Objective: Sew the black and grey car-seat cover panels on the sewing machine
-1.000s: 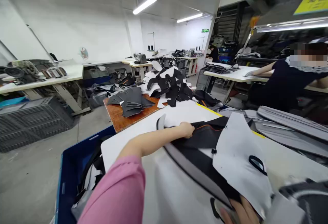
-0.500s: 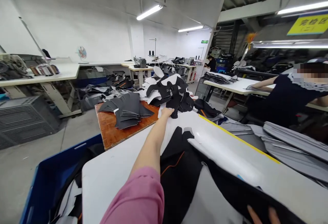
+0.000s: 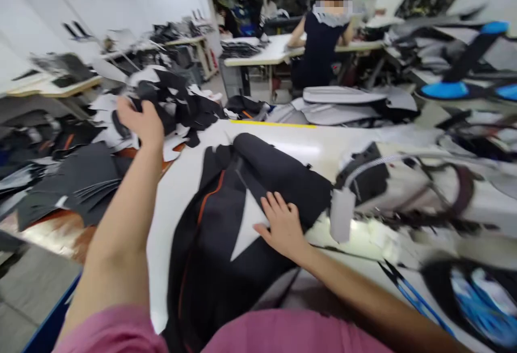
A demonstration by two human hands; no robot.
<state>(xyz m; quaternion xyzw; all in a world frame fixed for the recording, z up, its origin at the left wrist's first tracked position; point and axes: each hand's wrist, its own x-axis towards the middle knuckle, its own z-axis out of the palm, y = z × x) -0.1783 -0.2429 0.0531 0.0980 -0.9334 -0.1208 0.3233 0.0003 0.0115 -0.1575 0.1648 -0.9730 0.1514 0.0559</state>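
My right hand lies with spread fingers on a large black fabric piece that has an orange piping line and a pale grey triangular area. This fabric rests on the white table, its far part folded over. Reaching out to the far left, my left hand is over a heap of black and white cut pieces. A gap shows between its thumb and fingers, and I see nothing held. Motion blur softens it; I cannot tell whether it touches the heap.
A sewing machine with a lamp stands at right, blurred. Blue-handled scissors lie near it. Dark grey panels are stacked on a brown board at left. Grey pieces lie beyond the table; a seated person works further back.
The view has swung right and down, bringing the sewing machine into sight. My right hand now shows fully, flat on the fabric. My left arm stays stretched out, its hand over the heap.
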